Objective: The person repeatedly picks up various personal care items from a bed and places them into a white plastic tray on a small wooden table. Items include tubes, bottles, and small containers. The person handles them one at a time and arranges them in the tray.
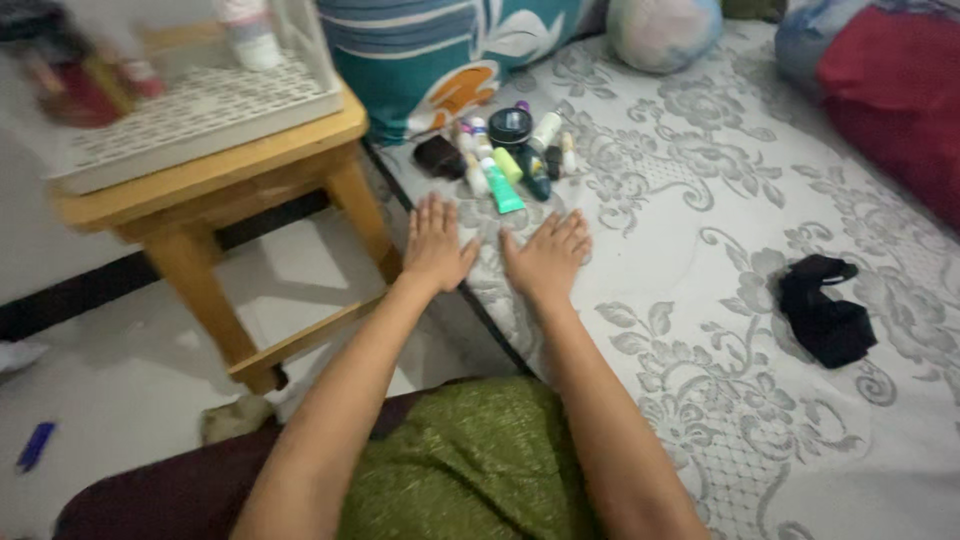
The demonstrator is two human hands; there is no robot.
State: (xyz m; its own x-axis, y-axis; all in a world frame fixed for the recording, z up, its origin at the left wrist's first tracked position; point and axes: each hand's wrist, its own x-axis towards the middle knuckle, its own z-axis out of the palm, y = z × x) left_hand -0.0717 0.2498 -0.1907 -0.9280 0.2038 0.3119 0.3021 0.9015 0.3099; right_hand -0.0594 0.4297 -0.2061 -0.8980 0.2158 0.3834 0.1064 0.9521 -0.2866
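While both hands lie flat on the bed (700,330), palms down and fingers spread, neither holds anything. From the head view, the left hand (437,245) sits at the mattress edge and the right hand (548,258) just beside it, the thumbs nearly meeting. Just beyond the fingertips lies a cluster of toiletries (505,155) on the grey flowered bedcover: a teal tube (503,192) pointing toward the gap between the hands, nearest to them; a green tube (508,165) behind it; a round black jar (510,126) at the back; a white bottle (545,130) leaning to its right; a dark pouch (438,156) at the left end. Their labels are too small to tell. A patterned pillow (440,50) rises behind the cluster. Well apart to the right, a black cloth (825,310) lies crumpled on the cover. Left of the bed stands a wooden stool (220,190) as a surface carrying a white tray (190,115) with blurred bottles.
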